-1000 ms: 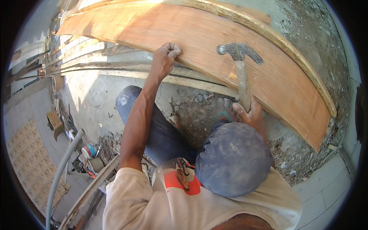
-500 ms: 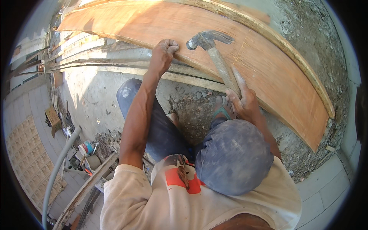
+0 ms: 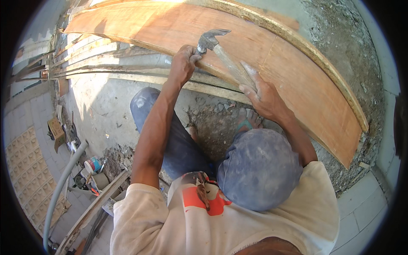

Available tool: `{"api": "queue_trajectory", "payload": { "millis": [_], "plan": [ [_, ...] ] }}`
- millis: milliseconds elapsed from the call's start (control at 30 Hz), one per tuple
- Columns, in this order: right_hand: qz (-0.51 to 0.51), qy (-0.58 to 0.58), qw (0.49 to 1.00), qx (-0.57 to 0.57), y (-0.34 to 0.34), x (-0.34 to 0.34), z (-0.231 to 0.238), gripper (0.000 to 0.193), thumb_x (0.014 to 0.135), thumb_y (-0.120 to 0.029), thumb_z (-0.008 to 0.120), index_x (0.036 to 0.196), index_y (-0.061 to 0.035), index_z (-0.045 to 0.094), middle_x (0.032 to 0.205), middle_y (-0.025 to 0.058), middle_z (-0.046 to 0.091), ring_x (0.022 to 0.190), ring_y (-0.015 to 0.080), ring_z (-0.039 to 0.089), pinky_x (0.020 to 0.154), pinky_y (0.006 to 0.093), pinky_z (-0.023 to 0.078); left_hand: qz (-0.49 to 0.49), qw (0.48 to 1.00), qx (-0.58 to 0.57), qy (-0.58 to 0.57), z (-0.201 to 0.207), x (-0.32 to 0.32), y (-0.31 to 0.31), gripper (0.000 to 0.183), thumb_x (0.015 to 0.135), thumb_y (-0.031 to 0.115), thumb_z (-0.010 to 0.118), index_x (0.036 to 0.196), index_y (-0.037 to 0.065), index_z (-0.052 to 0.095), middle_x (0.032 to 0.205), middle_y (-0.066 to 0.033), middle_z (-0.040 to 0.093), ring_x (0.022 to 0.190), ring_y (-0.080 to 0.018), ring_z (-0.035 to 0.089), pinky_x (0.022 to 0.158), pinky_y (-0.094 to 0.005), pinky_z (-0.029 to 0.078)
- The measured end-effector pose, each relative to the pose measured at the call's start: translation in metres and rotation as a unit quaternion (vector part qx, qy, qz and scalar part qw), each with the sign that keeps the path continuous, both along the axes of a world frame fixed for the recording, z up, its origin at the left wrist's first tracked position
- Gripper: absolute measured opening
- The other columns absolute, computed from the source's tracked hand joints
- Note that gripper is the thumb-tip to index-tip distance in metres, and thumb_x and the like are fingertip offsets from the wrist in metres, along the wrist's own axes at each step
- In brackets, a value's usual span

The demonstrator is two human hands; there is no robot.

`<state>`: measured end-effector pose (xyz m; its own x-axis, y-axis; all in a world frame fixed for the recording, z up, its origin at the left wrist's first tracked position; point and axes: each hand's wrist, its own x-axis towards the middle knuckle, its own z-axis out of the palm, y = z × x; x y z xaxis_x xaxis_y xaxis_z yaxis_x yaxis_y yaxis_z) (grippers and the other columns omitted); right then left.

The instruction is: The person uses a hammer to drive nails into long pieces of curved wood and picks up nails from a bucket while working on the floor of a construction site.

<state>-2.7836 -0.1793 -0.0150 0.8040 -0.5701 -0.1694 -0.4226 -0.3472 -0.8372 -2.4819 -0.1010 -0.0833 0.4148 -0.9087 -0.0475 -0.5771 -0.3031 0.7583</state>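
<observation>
From the head camera, the person crouches over a long plywood board (image 3: 297, 85) that lies across rough concrete ground, with 1 pale strip of wood (image 3: 293, 40) running along its far edge. The right hand (image 3: 263, 95) is wrapped firmly around the wooden handle of a claw hammer (image 3: 221, 53), whose steel head sits just beside the left hand (image 3: 183, 63). The left hand is curled narrow at the board's near edge, fingertips pinched together as if steadying something small; whether a nail is between them is too small to tell. Judging from this, the fixing of the board's near edge looks in progress, not finished: the hammer head is close above the spot the left fingers guard, and no row of driven nails can be made out along the edge. Beneath that edge several grey timber battens (image 3: 110, 68) stretch away to the left. Lower left, a grey pipe (image 3: 63, 178) and a small paint tin (image 3: 94, 164) lie among rubble.
</observation>
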Motion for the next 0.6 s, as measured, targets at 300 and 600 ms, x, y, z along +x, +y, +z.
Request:
{"api": "queue_trajectory", "payload": {
  "millis": [300,600],
  "plan": [
    [-0.199,-0.342,0.909,0.131,-0.001,0.015,0.078,0.057,0.104,-0.013,0.064,0.152,0.0053,0.041,0.103,0.0188,0.070,0.091,0.0221,0.070,0.080,0.0407,0.058,0.455,0.827,0.153,0.293,0.001,0.015,0.008,0.058,0.094,0.053,0.078,0.112,0.001,0.062,0.089,-0.0085,0.060,0.060,-0.0144,0.050,0.049,-0.0320,0.042],
    [0.027,0.017,0.997,-0.077,-0.009,0.004,0.031,0.053,0.106,-0.019,0.062,0.152,-0.0019,0.045,0.093,0.0192,0.069,0.085,0.0230,0.069,0.076,0.0401,0.058,0.364,0.826,0.128,0.411,-0.027,0.017,0.000,0.049,0.093,0.058,0.076,0.089,0.010,0.065,0.070,0.0013,0.047,0.051,-0.0098,0.034,0.043,-0.0281,0.027]
  ]
}}
